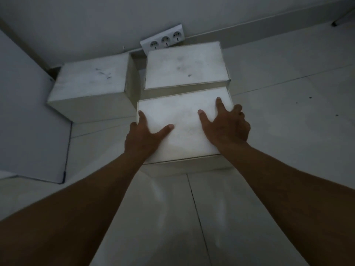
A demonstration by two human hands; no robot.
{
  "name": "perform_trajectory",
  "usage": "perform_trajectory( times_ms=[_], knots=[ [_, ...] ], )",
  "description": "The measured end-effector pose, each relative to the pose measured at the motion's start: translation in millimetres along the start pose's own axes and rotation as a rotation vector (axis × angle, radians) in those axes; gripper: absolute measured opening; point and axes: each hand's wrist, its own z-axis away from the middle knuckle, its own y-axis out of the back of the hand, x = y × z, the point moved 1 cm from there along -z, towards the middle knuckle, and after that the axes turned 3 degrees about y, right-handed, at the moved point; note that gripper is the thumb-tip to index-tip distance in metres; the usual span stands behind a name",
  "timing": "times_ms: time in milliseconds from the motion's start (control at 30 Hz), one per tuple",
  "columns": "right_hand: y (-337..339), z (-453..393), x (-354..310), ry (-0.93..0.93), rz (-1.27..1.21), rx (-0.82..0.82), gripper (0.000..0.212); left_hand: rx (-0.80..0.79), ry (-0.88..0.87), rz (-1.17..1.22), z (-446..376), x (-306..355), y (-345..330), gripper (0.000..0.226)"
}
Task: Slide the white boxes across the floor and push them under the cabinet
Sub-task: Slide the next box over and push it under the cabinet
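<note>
White boxes: three on the tiled floor (278, 77) by the wall. Near box (182, 129) is the one in hand, and its far edge sits flush against, or just short of, the far box (185, 67) behind it. Left box (90, 83) sits beside them, a narrow gap away from the far box, close to the grey panel (32, 112) at left, which may be the cabinet side. I can't tell for sure, and no opening under it shows from this angle.

Grip: left hand (146, 135) lies on the lid's near-left part, thumb splayed across the top, fingers reaching to the left edge and possibly wrapping over it. Right hand (226, 127) is flat on the lid's right side, thumb and forefinger spread, remaining fingers curled over the right edge. So both hands grasp the box by its sides rather than just resting on it. Neither carries anything else.

Judgement on the step: box looks about to be slid.
- Keep the force low and horizontal. Pressing down on the lid only adds friction on the tile.
- Push evenly with both hands or it'll yaw and jam on the neighbour.
- Pushing straight ahead would drive the far box into the wall under the socket strip (163, 40), so steer clear of that.
- Watch the grout lines, since a leading edge can catch.
- Lid looks separate from the base, so hold the sides to stop it shifting.
</note>
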Motion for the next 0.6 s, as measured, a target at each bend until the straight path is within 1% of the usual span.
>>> perform_trajectory(
  times_ms=[167,267,333,433,500,600],
  knots=[
    [14.1,36.7,-22.5,0.006,-0.003,0.024,0.076,0.002,-0.035,0.02,20.2,-32.7,21.1,0.127],
    [23.9,65.4,-44.4,-0.014,-0.004,0.047,0.077,0.008,-0.071,0.045,30.3,-52.6,49.4,0.124],
    [31.0,81.5,-58.8,-0.029,-0.018,0.032,0.078,0.003,-0.092,0.056,34.8,-64.1,65.4,0.123],
    [44.2,121.8,-94.3,-0.037,-0.008,0.046,0.08,0.002,-0.125,0.059,49.8,-97.7,103.4,0.123],
    [51.4,133.7,-106.8,-0.046,-0.006,0.044,0.08,-0.003,-0.132,0.066,55.2,-109.2,114.5,0.124],
    [59.4,170.9,-143.0,-0.048,0.025,0.067,0.079,-0.018,-0.147,0.091,68.5,-146.3,146.8,0.126]
  ],
)
